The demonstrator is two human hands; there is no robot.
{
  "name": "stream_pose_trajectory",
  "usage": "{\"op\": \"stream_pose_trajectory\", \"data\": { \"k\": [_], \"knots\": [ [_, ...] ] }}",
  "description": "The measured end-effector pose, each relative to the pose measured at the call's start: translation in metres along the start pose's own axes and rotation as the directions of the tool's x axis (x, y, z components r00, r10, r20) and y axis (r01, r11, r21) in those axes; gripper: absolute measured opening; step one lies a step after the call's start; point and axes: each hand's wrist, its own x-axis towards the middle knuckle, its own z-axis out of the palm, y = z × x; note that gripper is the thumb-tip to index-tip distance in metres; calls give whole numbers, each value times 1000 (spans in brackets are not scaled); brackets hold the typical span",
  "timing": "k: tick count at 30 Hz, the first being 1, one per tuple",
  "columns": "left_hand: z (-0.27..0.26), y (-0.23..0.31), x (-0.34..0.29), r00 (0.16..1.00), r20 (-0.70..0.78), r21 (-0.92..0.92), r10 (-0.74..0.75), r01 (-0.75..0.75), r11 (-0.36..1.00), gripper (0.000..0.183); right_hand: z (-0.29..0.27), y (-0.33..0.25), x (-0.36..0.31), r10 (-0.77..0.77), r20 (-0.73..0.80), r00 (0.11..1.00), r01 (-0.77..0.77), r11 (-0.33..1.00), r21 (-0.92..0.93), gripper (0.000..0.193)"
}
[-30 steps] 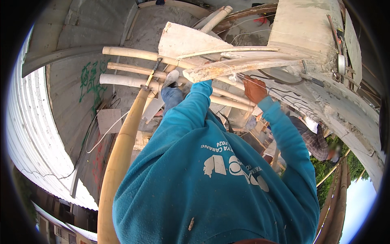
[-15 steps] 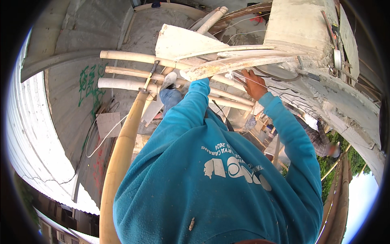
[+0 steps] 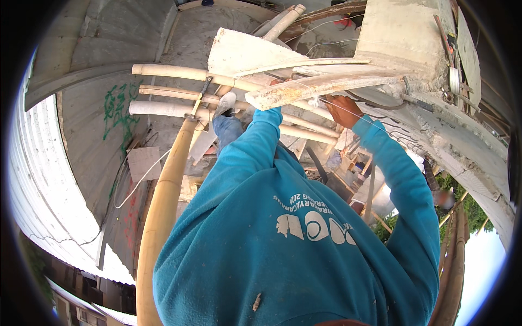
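Right hand (image 3: 342, 111), fingers bent beside a knotted white string (image 3: 314, 102) at the near edge of a long, rough, pale wooden board (image 3: 326, 88), its teal fabric sleeve (image 3: 399, 168) now swung farther outward, work apparently remaining at the string; left hand (image 3: 277, 81), mostly hidden behind the board; neither grip discernible; beyond, round straw-coloured bamboo poles (image 3: 168, 70)

Grey wall (image 3: 84, 130), green scrawl (image 3: 111, 114) near its right edge | white corrugated sheet (image 3: 43, 185) along wall's left edge | rough concrete slab (image 3: 467, 152) | foliage (image 3: 477, 216) | bright sky (image 3: 484, 263)
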Motion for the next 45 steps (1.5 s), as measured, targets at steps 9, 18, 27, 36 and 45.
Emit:
{"op": "stream_pose_trajectory", "data": {
  "k": [9,18,27,36,45],
  "knots": [
    [-4,-4,-6,1000,-9,-13,-18,17,1000,38,30,37,-16,-51,601,798,-586,-299,753,55],
    [-2,1,-4,1000,-3,8,-13,13,1000,38,-4,0,-10,134,-134,982,-126,990,71,65],
    [0,0,0,1000,-18,33,-8,8,999,39,-10,-26,-11,-80,-202,976,-16,902,-431,28],
    [13,2,9,999,-42,74,35,-31,997,39,-13,-7,9,-165,-225,960,152,985,-77,25],
    [28,7,13,994,-45,123,101,-94,988,39,52,7,-33,-30,625,780,-483,-665,570,51]
  ]
}}
